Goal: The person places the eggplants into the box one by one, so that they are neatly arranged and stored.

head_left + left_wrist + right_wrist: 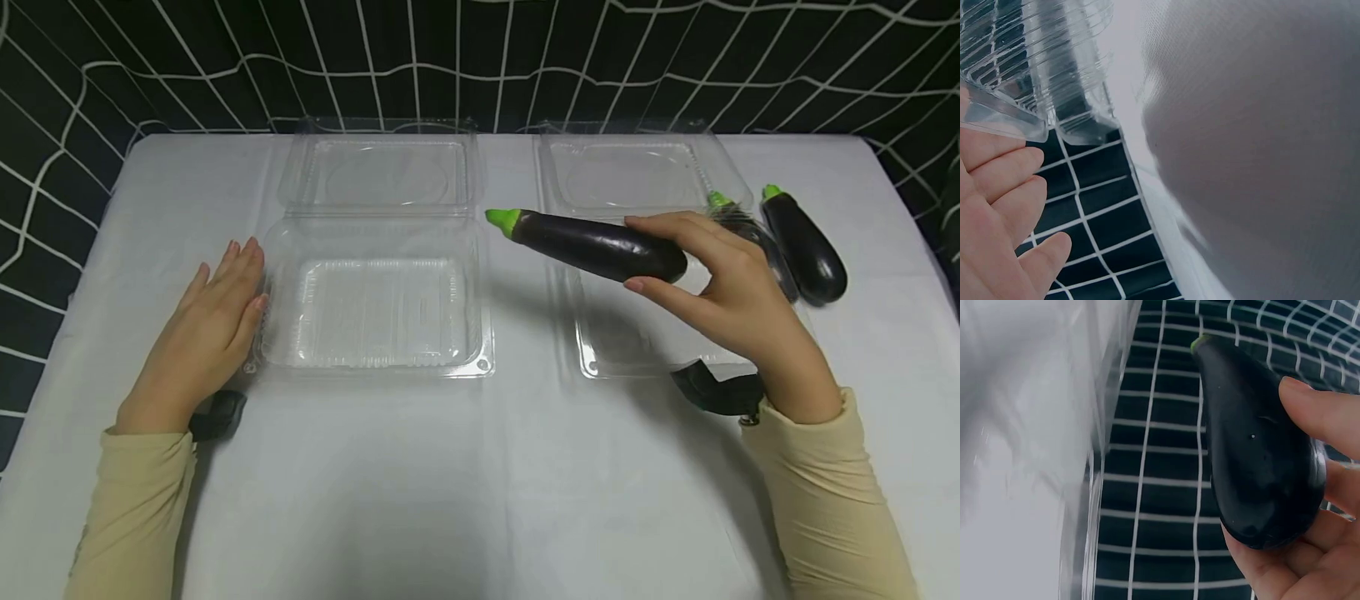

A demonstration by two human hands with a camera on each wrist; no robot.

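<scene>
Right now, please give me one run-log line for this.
right hand: holds eggplant, stem toward left box; left hand: beside left box; left box: open; far-right eggplant: on table

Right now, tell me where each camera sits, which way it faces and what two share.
Head: on the head, facing forward and down at the table; both sleeves, left hand and right hand show.
Left wrist: on that wrist, facing the left hand's fingers near a clear container.
Right wrist: on that wrist, facing the right hand gripping an eggplant.
Shared: head and right wrist both show that eggplant.
</scene>
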